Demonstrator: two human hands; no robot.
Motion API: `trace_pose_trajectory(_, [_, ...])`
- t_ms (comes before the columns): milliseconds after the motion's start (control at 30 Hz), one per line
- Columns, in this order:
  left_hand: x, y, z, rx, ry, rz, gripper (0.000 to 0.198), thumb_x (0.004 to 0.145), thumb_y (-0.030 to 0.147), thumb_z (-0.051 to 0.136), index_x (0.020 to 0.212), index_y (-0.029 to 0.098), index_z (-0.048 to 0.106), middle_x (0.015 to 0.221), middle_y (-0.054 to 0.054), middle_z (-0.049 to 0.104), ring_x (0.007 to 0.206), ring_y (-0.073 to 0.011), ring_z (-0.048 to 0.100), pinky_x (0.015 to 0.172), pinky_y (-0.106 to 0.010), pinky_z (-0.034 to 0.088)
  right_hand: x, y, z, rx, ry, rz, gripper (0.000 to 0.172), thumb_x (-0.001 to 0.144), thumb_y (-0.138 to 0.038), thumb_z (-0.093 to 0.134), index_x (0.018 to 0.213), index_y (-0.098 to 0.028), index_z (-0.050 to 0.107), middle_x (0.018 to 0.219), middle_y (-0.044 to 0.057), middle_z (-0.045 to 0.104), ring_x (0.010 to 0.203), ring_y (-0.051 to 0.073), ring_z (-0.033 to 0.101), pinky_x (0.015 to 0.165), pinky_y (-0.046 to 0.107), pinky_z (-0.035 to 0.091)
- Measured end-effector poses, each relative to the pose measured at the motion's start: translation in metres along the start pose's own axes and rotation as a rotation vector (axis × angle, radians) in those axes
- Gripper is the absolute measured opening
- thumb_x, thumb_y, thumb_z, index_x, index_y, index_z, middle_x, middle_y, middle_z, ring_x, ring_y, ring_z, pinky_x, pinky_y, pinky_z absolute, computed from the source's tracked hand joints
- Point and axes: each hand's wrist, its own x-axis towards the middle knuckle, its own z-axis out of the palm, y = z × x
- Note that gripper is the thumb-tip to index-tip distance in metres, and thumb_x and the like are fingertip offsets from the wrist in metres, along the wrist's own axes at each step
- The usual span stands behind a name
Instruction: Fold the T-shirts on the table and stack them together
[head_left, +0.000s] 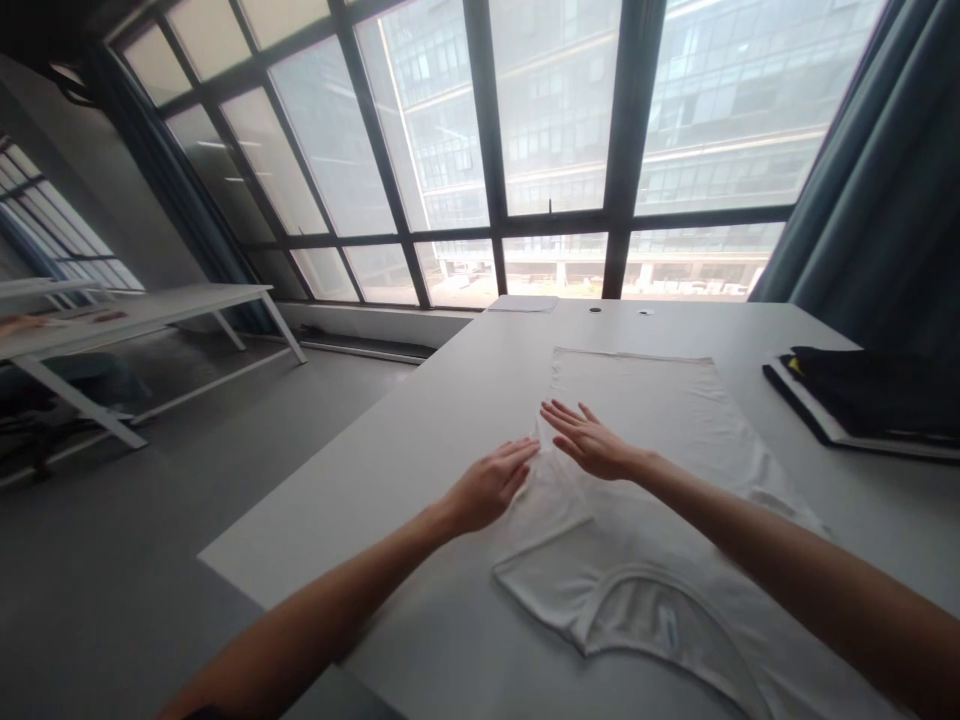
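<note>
A white T-shirt [645,400] lies spread on the white table, its neckline with a small label toward me and its hem toward the window. The near-left sleeve is turned inward over itself and shows creases. My left hand [491,485] is at the shirt's left side edge, fingers stretched out and touching the fabric. Just to its right, my right hand [585,440] rests flat near the same edge, fingers extended over the cloth. Neither hand grips anything. Part of the shirt's body is hidden under my right forearm.
On the table's [420,430] right side sits a stack of folded dark clothes [877,390] with a white layer in it. A white sheet [523,303] lies at the far edge. Another table [187,300] stands left, with a person's hand [22,323] there. Windows and a curtain [862,180] are behind.
</note>
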Motion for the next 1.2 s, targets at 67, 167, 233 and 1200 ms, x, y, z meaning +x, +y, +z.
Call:
trace_pose_trajectory(67, [0.012, -0.004, 0.001, 0.025, 0.059, -0.029, 0.047, 0.106, 0.029, 0.035, 0.149, 0.019, 0.050, 0.153, -0.009, 0.050, 0.145, -0.0208, 0.040, 0.123, -0.038, 0.029, -0.008, 0.003, -0.012, -0.033, 0.038, 0.040, 0.058, 0.106, -0.049, 0.028, 0.159, -0.025, 0.029, 0.167, 0.009, 0.018, 0.155, 0.025, 0.010, 0.122, 0.060, 0.003])
trace_pose_trajectory(167, [0.023, -0.008, 0.016, 0.094, -0.056, 0.015, 0.050, 0.106, 0.034, 0.036, 0.153, 0.018, 0.043, 0.159, -0.011, 0.040, 0.150, -0.0221, 0.030, 0.124, -0.042, 0.023, -0.025, 0.004, -0.027, -0.059, 0.075, 0.069, 0.057, 0.106, -0.049, 0.028, 0.157, -0.025, 0.036, 0.167, 0.010, 0.019, 0.155, 0.026, 0.011, 0.121, 0.061, 0.006])
trace_pose_trajectory(233, [0.024, -0.010, 0.028, 0.159, -0.170, 0.031, 0.058, 0.105, 0.044, 0.040, 0.156, 0.019, 0.036, 0.163, -0.013, 0.030, 0.153, -0.0266, 0.021, 0.124, -0.049, 0.018, -0.037, 0.003, -0.034, -0.055, 0.102, 0.078, 0.056, 0.106, -0.048, 0.030, 0.156, -0.025, 0.037, 0.166, 0.010, 0.020, 0.155, 0.027, 0.012, 0.121, 0.061, 0.007])
trace_pose_trajectory(1200, [0.072, -0.045, 0.022, 0.055, 0.254, -0.016, 0.025, 0.090, 0.030, 0.053, 0.100, 0.020, 0.073, 0.103, -0.007, 0.073, 0.094, -0.0230, 0.069, 0.092, -0.038, 0.053, -0.276, 0.039, -0.059, -0.136, 0.856, 0.762, 0.057, 0.084, -0.019, 0.040, 0.136, -0.013, 0.063, 0.138, 0.013, 0.063, 0.134, 0.027, 0.055, 0.118, 0.044, 0.037])
